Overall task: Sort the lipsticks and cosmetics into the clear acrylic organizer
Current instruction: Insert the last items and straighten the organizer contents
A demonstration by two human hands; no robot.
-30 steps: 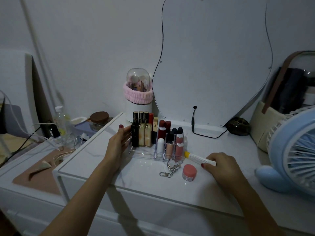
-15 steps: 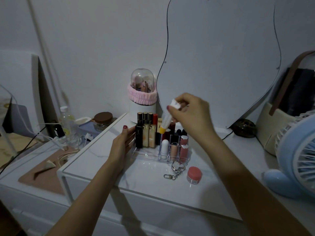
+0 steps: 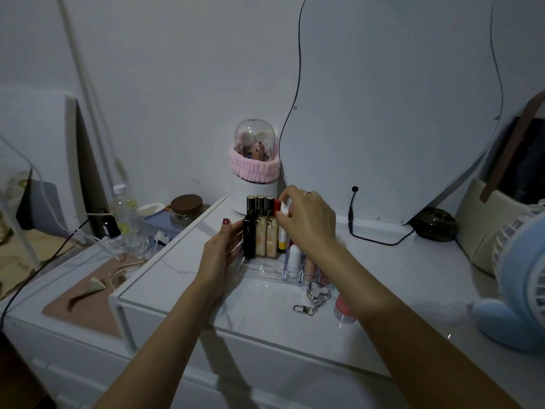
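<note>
White tube with a yellow cap (image 3: 282, 231) is pinched at its top end by the right hand (image 3: 306, 222), fingertips curled on it; its long axis stands upright, cap down, inside the clear acrylic organizer (image 3: 265, 268) beside the gold lipsticks (image 3: 267, 231). Left hand (image 3: 219, 252) rests straight fingers against the organizer's left side

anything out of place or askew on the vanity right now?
Two strays sit on the tabletop in front of the organizer: a keychain and a pink jar. Nothing looks spilled or damaged. The right hand holds a white tube, yellow end down, among the lipsticks.
</note>
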